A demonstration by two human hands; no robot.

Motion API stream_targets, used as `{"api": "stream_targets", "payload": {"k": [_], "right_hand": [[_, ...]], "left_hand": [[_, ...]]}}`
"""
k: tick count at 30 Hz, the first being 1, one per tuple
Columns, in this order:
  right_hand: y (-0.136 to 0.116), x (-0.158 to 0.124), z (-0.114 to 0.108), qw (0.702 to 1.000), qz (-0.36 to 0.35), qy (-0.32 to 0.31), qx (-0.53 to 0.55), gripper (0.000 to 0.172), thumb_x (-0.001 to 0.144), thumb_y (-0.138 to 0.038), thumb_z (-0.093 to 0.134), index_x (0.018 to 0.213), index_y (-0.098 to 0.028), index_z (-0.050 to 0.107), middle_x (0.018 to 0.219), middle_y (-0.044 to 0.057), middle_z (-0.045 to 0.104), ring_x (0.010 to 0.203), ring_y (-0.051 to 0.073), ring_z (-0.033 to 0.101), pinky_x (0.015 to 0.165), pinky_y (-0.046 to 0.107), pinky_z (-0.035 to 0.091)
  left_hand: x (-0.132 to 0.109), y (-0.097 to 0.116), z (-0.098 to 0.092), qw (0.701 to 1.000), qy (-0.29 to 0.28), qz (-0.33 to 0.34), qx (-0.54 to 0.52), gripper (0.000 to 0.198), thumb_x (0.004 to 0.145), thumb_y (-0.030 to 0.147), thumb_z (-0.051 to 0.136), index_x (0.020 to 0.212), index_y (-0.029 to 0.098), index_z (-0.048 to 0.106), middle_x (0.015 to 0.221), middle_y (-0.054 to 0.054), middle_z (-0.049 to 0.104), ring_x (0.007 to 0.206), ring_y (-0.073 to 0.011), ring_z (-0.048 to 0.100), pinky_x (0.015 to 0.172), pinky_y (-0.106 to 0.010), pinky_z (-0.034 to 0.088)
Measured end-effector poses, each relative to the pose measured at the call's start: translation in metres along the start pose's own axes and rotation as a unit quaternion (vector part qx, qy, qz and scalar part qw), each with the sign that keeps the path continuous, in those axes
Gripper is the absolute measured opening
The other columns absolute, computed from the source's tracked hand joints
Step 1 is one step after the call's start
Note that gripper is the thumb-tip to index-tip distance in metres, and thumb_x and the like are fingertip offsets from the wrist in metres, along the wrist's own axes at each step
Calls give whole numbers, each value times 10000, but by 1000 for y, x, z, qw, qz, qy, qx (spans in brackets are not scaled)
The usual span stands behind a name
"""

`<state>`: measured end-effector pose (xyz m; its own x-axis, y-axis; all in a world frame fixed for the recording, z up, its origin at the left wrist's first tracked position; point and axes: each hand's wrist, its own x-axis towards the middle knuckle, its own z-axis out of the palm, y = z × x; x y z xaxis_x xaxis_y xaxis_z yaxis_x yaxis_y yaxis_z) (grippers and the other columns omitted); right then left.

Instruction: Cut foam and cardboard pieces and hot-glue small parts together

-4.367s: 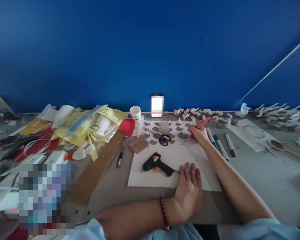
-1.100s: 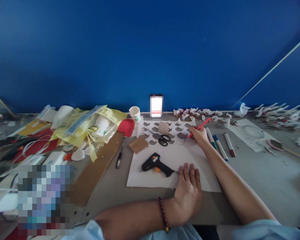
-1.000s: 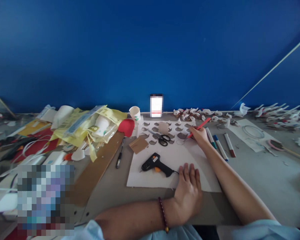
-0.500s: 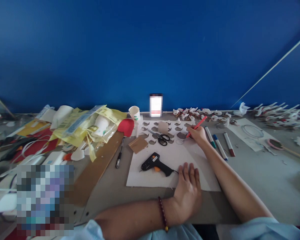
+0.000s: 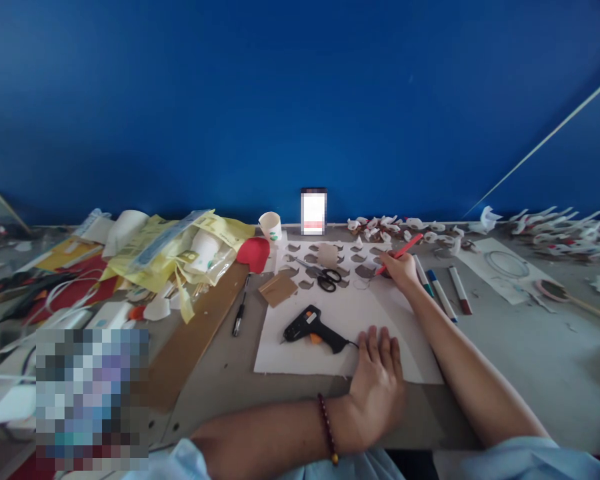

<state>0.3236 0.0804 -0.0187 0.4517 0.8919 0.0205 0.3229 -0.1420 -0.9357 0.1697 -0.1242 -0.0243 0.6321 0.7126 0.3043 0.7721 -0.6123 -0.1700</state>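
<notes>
your right hand [image 5: 399, 270] is clamped on the red pen [image 5: 403, 251], tip down at the far end of the white sheet [image 5: 350, 307]: you're marking. left hand [image 5: 377, 380] flat, fingers loosely together, pressing the near edge (glue gun [image 5: 313, 328] just beside). a further stroke calls for that sheet held steady.

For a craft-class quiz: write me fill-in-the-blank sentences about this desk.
The right hand holds a slim red pen while the left hand lies palm ___ on the large white sheet.
The black hot-glue gun lies on that sheet, nearer the ___ hand.
___ white-barrelled markers lie just right of the right hand.
Missing words: down; left; three.
</notes>
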Motion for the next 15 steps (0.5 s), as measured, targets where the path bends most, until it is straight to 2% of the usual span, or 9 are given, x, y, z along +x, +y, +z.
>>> {"api": "stream_targets", "payload": {"k": [9,15], "right_hand": [[0,1,0,995,6,46,94,222,611,-280,606,473,-202,450,338,-82,367,314,73,348,329,208,297],[-18,-5,-8,985,-8,66,158,345,673,-415,661,492,-198,462,356,-73,364,317,63,330,309,208,263]], "left_hand": [[-1,-2,-2,1000,-2,8,1,552,852,314,466,1318,21,503,1367,-217,506,1277,-377,445,1025,-570,317],[0,1,1,1000,1,5,2,528,848,303,484,1299,32,528,1350,-213,524,1267,-382,454,1014,-589,326]]}}
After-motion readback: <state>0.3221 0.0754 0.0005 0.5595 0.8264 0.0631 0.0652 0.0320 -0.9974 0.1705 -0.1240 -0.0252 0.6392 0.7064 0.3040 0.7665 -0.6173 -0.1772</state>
